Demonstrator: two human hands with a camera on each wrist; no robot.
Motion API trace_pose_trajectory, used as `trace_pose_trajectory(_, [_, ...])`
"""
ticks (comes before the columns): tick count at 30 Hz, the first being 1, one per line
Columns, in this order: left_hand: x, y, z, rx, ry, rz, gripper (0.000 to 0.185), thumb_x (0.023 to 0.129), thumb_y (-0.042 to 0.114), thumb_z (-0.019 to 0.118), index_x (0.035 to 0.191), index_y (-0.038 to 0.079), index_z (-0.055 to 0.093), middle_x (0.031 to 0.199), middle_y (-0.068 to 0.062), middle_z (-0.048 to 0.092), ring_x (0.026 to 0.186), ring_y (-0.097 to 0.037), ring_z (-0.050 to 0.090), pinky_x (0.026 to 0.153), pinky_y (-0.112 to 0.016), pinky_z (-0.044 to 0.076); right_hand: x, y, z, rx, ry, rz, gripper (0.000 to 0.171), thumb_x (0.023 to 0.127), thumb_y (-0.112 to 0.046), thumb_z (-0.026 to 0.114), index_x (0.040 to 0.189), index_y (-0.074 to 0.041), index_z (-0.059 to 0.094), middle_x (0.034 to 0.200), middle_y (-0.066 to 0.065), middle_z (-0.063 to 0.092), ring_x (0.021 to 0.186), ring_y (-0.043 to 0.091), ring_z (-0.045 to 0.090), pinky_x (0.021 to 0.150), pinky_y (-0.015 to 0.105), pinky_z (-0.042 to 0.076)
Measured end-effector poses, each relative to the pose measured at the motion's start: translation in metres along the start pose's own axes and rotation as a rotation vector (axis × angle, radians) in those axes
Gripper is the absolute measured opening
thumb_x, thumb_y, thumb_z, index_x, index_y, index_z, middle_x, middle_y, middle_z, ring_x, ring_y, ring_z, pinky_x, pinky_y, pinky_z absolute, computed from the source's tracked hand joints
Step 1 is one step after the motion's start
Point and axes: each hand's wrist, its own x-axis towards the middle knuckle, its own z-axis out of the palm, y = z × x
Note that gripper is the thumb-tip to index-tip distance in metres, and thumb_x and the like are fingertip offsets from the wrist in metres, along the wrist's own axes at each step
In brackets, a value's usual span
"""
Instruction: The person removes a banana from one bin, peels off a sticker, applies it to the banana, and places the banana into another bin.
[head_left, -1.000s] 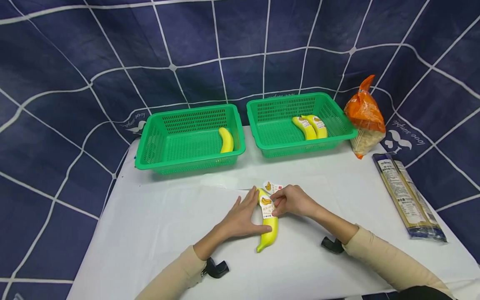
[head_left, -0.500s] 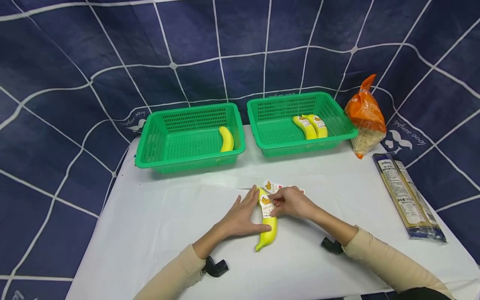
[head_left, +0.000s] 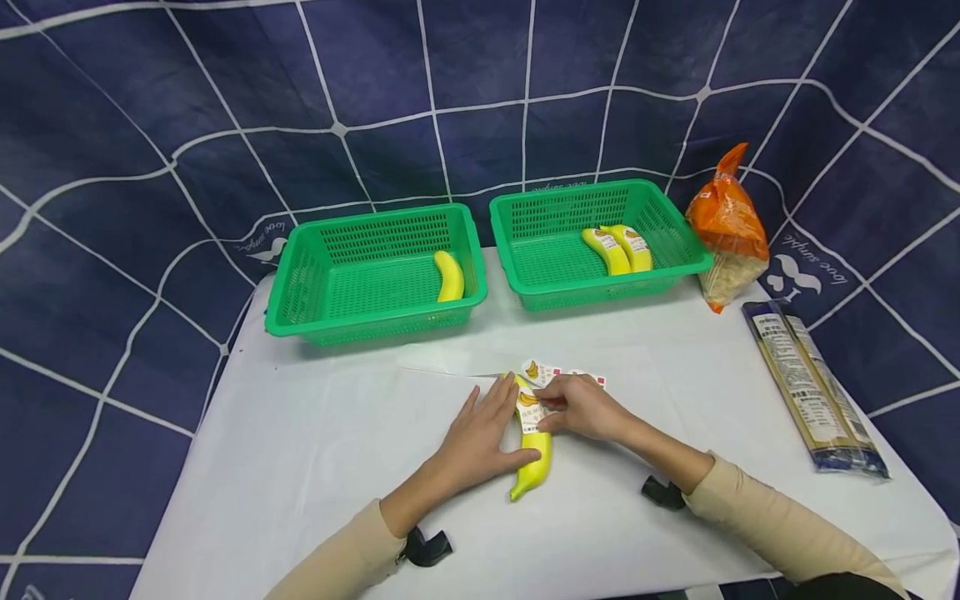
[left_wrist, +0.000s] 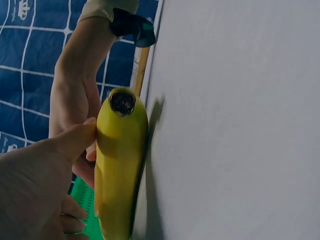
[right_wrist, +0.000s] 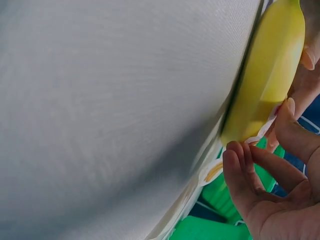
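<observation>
A yellow banana (head_left: pixel 532 471) lies lengthwise on the white-covered table between the two hands. On its upper side is a white sticker label (head_left: pixel 531 415) with a banana picture and print. My left hand (head_left: pixel 474 442) is spread along the banana's left side, fingers straight at the far end and thumb touching near the close end. In the left wrist view that thumb (left_wrist: pixel 77 137) meets the banana's flank. My right hand (head_left: pixel 583 406) pinches the label's right edge; the right wrist view shows its thumb (right_wrist: pixel 287 117) at one end and fingertips near the other.
More labels (head_left: pixel 542 372) lie just beyond the banana. Behind stand two green baskets: the left one (head_left: pixel 375 327) holds one plain banana, the right one (head_left: pixel 600 293) two labelled bananas. An orange-topped bag (head_left: pixel 726 217) and long flat packets (head_left: pixel 813 392) are at the right.
My right hand has shifted slightly along the label, and another label beyond it has come into sight. The left hand keeps its place on the banana.
</observation>
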Motion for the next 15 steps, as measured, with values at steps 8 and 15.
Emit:
trace_pose_trajectory(8, [-0.0061,0.0097,-0.0008,0.089,-0.068,-0.026,0.091,0.093,0.068,0.042,0.154,0.004,0.023,0.164,-0.008,0.013,0.153,-0.022,0.013,0.122,-0.053,0.016,-0.0016,-0.0008,0.0014,0.002,0.006,0.013,0.053,0.074,-0.029,0.083,0.118,-0.002,0.069,0.102,0.003,0.073,0.088,0.01,0.064,0.078,0.027,0.05])
trace_pose_trajectory(15, [-0.006,0.0093,0.0022,0.059,-0.149,-0.037,0.087,0.096,0.067,0.031,0.156,0.006,0.014,0.165,-0.007,0.002,0.153,-0.021,0.005,0.121,-0.057,0.015,-0.0021,-0.0011,0.0013,0.005,0.008,0.022,0.053,0.075,-0.028,0.083,0.119,-0.001,0.069,0.106,0.005,0.073,0.091,0.013,0.066,0.083,0.033,0.051])
